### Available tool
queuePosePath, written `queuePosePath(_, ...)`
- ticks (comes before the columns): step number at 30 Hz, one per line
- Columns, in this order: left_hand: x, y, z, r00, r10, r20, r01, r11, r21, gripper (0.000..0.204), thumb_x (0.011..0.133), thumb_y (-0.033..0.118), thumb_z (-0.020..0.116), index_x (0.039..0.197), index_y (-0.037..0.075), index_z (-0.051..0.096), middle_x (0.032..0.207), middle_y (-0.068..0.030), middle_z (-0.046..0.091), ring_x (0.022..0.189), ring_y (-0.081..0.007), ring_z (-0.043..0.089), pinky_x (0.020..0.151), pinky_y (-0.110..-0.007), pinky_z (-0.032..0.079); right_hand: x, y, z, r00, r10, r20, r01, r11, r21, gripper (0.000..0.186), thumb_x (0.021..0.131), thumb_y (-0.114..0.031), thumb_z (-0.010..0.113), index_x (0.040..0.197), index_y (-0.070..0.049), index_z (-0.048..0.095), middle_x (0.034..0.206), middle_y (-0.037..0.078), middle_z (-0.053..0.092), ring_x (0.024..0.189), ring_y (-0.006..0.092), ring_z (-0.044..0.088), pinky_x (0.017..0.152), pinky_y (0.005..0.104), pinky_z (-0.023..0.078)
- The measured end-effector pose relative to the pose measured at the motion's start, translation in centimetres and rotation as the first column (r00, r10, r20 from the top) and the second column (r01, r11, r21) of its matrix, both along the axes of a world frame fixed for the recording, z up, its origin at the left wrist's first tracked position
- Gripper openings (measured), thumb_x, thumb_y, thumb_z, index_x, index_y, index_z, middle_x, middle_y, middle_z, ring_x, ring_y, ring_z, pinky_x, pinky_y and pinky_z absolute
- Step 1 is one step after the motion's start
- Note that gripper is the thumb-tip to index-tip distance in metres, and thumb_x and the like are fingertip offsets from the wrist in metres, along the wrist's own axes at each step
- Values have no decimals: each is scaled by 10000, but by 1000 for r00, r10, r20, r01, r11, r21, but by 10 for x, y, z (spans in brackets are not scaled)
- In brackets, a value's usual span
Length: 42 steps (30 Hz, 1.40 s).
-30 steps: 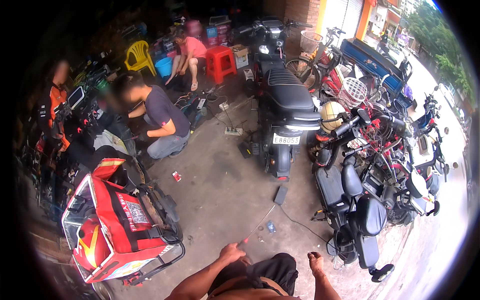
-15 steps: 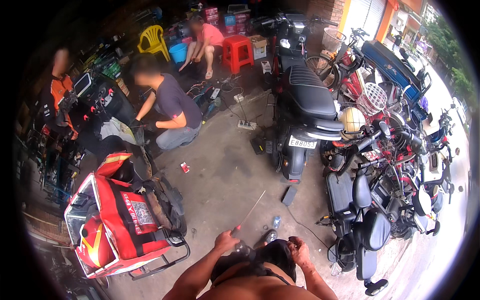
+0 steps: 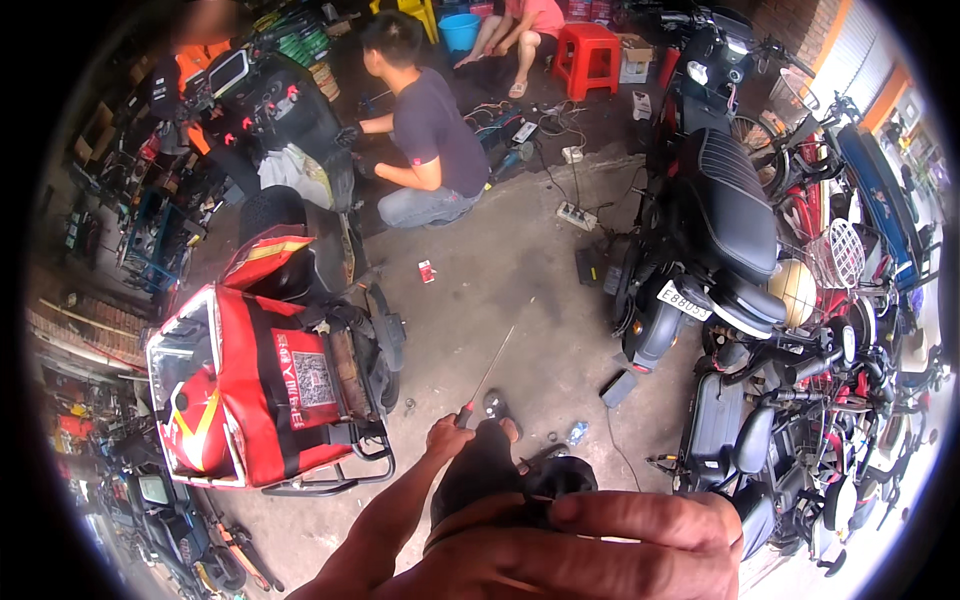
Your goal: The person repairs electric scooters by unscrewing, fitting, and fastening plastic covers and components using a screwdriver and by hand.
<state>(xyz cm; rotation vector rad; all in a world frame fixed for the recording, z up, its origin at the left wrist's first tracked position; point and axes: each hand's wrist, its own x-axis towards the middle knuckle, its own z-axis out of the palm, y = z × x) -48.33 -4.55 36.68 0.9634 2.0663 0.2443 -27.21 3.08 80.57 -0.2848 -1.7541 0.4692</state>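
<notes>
Concrete shop floor, scooters parked round.
Long screwdriver gripped in L hand; R hand curled on black part; work unfinished.

We stand in a motorbike repair workshop: parked scooters crowd the stained concrete floor, a crouching person works on one, cables and a power strip lie about.

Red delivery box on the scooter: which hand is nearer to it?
Left. The left hand, gripping a long screwdriver, sits just right of the red delivery box. The right hand is farther right, near the frame's bottom.
</notes>
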Motion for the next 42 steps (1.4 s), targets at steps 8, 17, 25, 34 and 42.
queuePosePath(8, -20, 71, 0, 986, -110, 125, 103, 993, 61, 370, 613, 333, 707, 835, 60, 593, 830, -141, 648, 820, -318, 629, 730, -410, 484, 3, 49, -12, 955, 273, -120, -273, 962, 11, 217, 873, -235, 599, 992, -62, 658, 990, 96, 650, 882, 241, 651, 721, 357, 546)
queuePosePath(17, -77, 74, 8, 996, -86, -20, 85, 996, -38, 407, 649, 390, 688, 887, 67, 617, 893, -151, 663, 899, -345, 632, 774, -443, 483, 48, 90, -275, 891, -419, 172, 224, 76, -972, 260, 853, -175, 554, 1053, -15, 596, 927, 54, 642, 845, 149, 608, 746, 277, 469)
queuePosePath(25, -90, 89, 5, 998, -60, 1, 60, 993, -103, 423, 634, 391, 714, 847, 36, 626, 863, -171, 662, 857, -340, 641, 754, -432, 488, 32, 133, -378, 926, -304, 225, 273, 125, -954, 271, 799, -101, 577, 1038, 18, 618, 864, 66, 657, 746, 145, 605, 690, 280, 483)
queuePosePath(34, -76, 191, 6, 997, -71, -13, 69, 994, -85, 421, 649, 400, 708, 858, 43, 631, 877, -171, 668, 883, -356, 638, 778, -435, 489, 32, 248, -420, 940, -13, 342, 338, 187, -922, 312, 842, -145, 596, 1087, 49, 593, 946, 102, 666, 911, 170, 625, 835, 281, 485)
queuePosePath(42, -74, 293, 29, 990, 24, -140, -41, 992, -120, 419, 667, 407, 686, 867, 43, 627, 893, -169, 663, 899, -361, 631, 804, -440, 492, 66, 381, -341, 680, -309, 665, 717, 470, -515, 227, 813, -103, 623, 1015, -3, 599, 903, 132, 573, 845, 251, 574, 764, 336, 458)
